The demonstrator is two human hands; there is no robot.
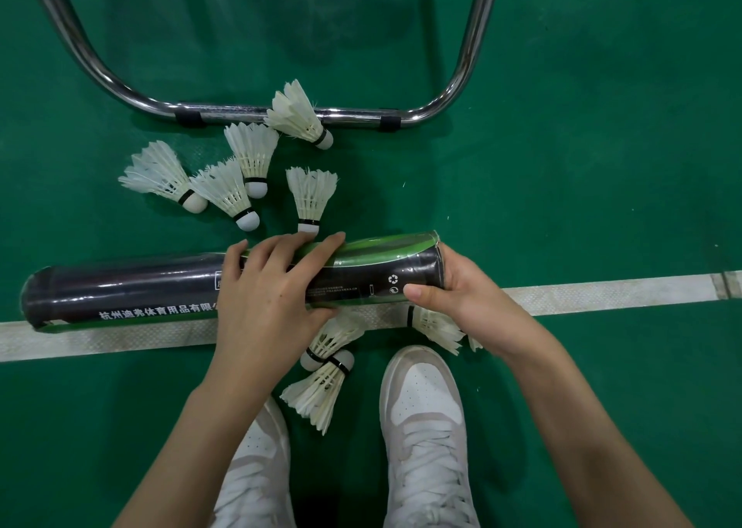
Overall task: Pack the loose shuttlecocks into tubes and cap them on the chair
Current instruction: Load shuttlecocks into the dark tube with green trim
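Note:
A long black and green shuttlecock tube (132, 286) lies level across the view, held above the floor. My left hand (265, 290) wraps over its middle. My right hand (461, 290) cups its right end, thumb on the front; that end is hidden by my palm. Several white feather shuttlecocks lie on the green floor beyond the tube, such as one (311, 198) just past my left fingers and one (299, 116) against the chair frame. More shuttlecocks (321, 391) lie under the tube near my shoes, and one (435, 324) shows beneath my right hand.
The chrome chair frame (361, 117) curves along the floor at the top. A white court line (582, 296) crosses the green floor under the tube. My two white shoes (425, 427) stand at the bottom.

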